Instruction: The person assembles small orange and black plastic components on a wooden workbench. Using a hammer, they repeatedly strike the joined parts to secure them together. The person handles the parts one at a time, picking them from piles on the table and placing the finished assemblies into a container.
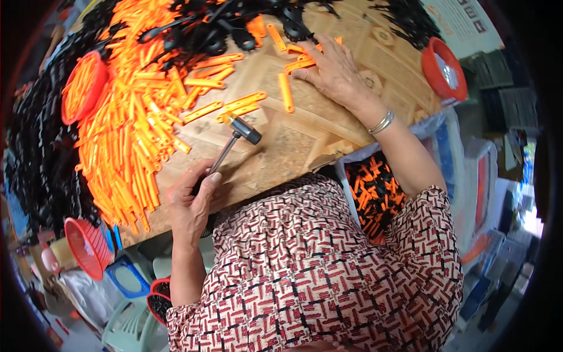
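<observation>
My left hand is closed round the handle of a small two-faced mallet, one face black and the other yellow. The mallet's head is held over the wooden tabletop near loose orange handles. Farther right, my right hand lies with thumb and fingers spread over a few slim orange plastic handles, touching them. Part of those pieces is hidden under the fingers. One more orange handle lies just left of the thumb. Black spoon-like pieces with rounded heads lie at the far side.
A big heap of orange handles covers the table's left. Black parts pile up beyond it. Red baskets and a red bowl stand around the edges. Below the table edge, a lined bin holds mixed orange and black pieces.
</observation>
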{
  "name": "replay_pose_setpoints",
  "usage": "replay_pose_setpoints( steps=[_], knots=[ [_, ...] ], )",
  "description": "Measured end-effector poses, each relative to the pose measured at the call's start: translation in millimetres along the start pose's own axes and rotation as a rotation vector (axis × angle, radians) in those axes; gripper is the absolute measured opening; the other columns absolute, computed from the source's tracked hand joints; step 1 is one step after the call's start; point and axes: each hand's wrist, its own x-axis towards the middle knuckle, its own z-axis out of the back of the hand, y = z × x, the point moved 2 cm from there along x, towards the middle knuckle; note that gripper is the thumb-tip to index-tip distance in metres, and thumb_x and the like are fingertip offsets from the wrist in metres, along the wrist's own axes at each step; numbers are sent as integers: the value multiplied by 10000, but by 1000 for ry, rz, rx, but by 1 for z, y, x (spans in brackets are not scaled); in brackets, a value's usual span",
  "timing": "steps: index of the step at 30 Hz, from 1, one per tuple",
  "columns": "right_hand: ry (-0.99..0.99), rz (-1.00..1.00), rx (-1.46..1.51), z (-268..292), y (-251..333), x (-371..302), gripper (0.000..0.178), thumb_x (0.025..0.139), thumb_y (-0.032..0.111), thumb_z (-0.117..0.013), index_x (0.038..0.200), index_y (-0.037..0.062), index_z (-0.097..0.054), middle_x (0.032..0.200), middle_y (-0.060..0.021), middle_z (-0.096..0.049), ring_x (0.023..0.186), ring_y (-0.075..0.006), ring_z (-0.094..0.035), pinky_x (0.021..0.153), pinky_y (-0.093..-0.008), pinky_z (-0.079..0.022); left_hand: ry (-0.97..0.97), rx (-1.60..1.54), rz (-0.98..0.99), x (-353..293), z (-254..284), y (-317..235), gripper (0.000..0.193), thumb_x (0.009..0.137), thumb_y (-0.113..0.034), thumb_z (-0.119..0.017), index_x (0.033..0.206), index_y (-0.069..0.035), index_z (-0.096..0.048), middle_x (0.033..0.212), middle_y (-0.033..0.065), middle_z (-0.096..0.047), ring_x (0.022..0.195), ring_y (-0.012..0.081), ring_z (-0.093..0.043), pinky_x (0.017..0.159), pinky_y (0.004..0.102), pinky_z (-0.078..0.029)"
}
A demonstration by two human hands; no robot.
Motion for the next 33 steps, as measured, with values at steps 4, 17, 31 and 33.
replay_pose_setpoints(
  steps=[4,17,31,33],
  knots=[
    [-65,151,96,16,22,14,515,908,520,-645,1218,109,-678,1324,-146,-568,1290,-295,-485,1034,-504,-320,-33,-181,99,-4,8,-4,311,956,-164,-701,1233,-21,-696,826,-13,-630,653,45,-526,569,185,-411],
    [-198,197,-100,-17,88,133,336,922,393,-676,895,58,-689,918,-124,-668,907,-327,-646,796,-453,-473,-35,-420,116,10,15,-5,287,987,-131,-641,1223,33,-658,738,-40,-538,605,37,-454,541,199,-368],
    [-263,351,154,3,36,82,175,889,128,-645,1049,110,-714,902,-64,-662,880,-240,-648,797,-362,-475,-163,-386,113,26,22,6,347,966,-170,-698,1283,-37,-649,713,-61,-512,577,26,-425,520,196,-319],
    [-257,207,252,1,22,87,235,894,136,-671,1115,66,-707,928,-94,-687,890,-284,-675,788,-384,-516,-229,-136,97,38,30,-7,365,948,-172,-718,1290,-60,-655,699,-64,-476,582,32,-397,526,216,-305]
  ],
)
